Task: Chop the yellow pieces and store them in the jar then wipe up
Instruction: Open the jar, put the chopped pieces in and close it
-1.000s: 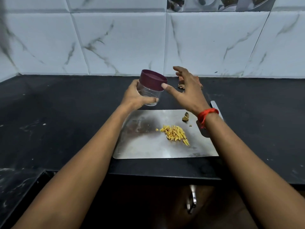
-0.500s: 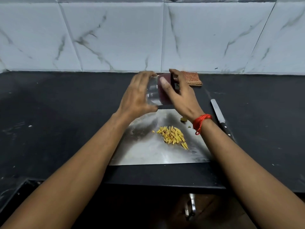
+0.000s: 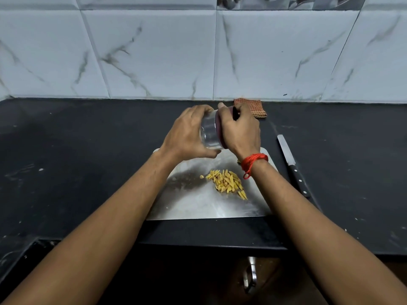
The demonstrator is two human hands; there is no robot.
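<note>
The left grip [image 3: 189, 134] wraps the sideways jar [image 3: 209, 135], the right grip [image 3: 241, 130] clasps its lid [image 3: 219, 128].

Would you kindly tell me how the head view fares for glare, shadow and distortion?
Head view: wide-angle lens fans the seams of the wall tiles outward; dull sheen on the steel board, dark shadow left of the yellow pieces, which look sharp.

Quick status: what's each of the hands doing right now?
Left hand: closed, holding the clear jar body.
Right hand: closed, gripping the jar's maroon lid.
</note>
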